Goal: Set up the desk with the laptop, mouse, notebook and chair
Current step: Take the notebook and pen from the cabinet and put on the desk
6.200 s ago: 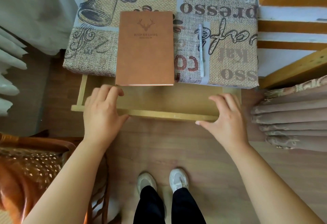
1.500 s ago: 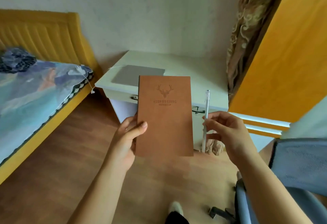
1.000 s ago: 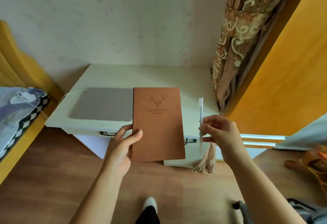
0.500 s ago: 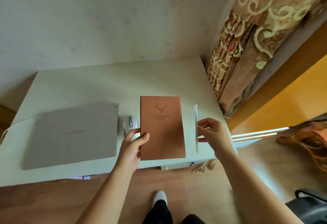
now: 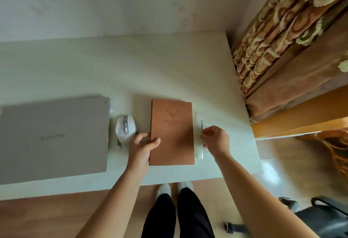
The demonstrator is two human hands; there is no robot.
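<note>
I stood at the desk, and the step in hand, as I judged it, was setting the notebook down; the laptop lay closed at the left and the mouse just beside its right edge, both seemingly placed. The chair sat off behind my right arm, well apart from the desk, so I reckoned it was left to fetch. The notebook was low over the desk to the right of the mouse; whether it touched the top I could not tell. My next move called for laying it flat and square, then letting go. My left hand gripped its left edge, thumb on the cover, fingers curled beneath. My right hand pinched the pen, fingers closed on it, just right of the notebook.
</note>
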